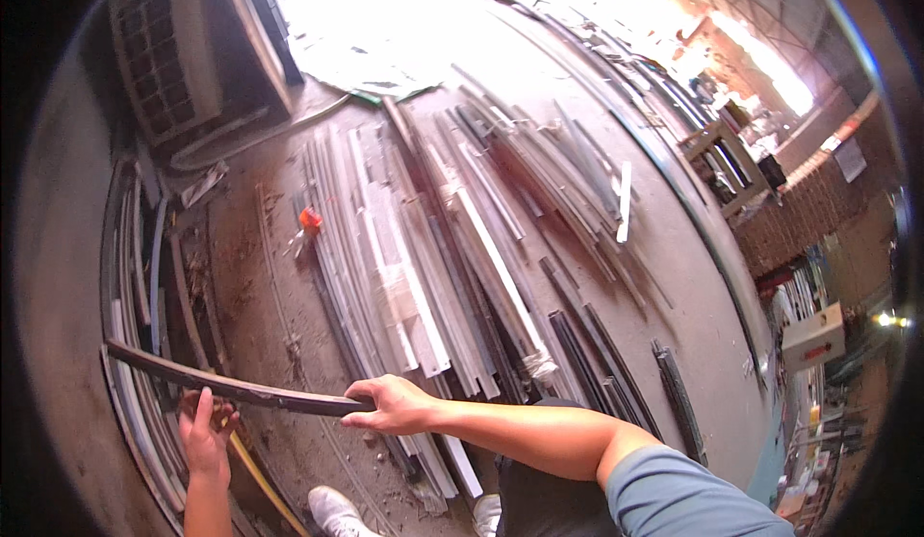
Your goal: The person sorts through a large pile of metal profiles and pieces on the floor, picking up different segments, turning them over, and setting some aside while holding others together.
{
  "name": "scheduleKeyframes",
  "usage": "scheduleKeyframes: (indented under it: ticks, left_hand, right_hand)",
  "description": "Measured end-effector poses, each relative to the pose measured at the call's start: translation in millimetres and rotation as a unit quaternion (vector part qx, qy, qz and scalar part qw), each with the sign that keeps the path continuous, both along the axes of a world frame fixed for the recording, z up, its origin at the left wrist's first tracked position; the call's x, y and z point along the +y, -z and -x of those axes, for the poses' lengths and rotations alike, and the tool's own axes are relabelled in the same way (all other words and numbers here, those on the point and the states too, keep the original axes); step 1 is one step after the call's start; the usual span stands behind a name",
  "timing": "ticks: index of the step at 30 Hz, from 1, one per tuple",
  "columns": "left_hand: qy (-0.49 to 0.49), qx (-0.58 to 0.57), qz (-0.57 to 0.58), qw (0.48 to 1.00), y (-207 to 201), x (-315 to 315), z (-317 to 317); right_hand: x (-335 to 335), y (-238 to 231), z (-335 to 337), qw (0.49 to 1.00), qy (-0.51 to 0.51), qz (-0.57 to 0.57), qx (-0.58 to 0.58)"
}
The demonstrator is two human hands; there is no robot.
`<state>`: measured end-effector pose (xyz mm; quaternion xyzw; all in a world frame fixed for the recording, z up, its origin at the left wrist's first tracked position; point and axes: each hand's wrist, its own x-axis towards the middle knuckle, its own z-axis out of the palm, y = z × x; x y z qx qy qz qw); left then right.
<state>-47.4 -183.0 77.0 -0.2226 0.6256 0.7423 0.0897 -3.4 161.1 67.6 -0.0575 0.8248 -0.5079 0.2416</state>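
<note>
Left of the spread pile of metal bars [409, 272] on my feed, I see a long dark strip [252, 395], its near end pinched in the right hand [393, 405], while the left hand [204, 436] is loosely uncurled at its underside, contact unclear to me. I judge this step as steadying the strip, the next move calling for firm left-hand support. Right of the pile, a pale box [813, 337] and a smaller hanging paper sheet [850, 161] show no writing I can make out.

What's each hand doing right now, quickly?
Left hand: open, loosely curled at the bar's lower edge; contact can't be told.
Right hand: closed, holding the near end of the long dark bar.
</note>
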Motion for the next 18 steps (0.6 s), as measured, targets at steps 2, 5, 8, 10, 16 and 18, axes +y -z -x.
scheduleKeyframes:
  ticks: [2, 5, 8, 10, 16, 18]
  left_hand:
    - [0.01, -0.002, 0.015, 1.0, 1, 9, 0]
    - [0.018, -0.028, 0.004, 0.999, 22, 5, -5]
    - [0.023, -0.061, -0.013, 0.998, 45, -4, -14]
    - [0.003, -0.071, -0.015, 0.997, 78, -23, -23]
    - [0.033, -0.094, 0.003, 0.995, 111, -45, -52]
    - [0.04, -0.092, -0.004, 0.995, 123, -55, -60]
  right_hand:
    - [23, -12, 7, 0.998, 0.05, 0.011, 0.026]
    - [76, -20, 16, 0.983, 0.176, -0.01, 0.046]
    - [151, -14, 11, 0.948, 0.268, -0.108, 0.136]
    - [198, -7, 2, 0.922, 0.323, -0.165, 0.138]
    - [409, -14, 14, 0.821, 0.413, -0.342, 0.195]
    - [470, -46, 29, 0.713, 0.446, -0.491, 0.228]
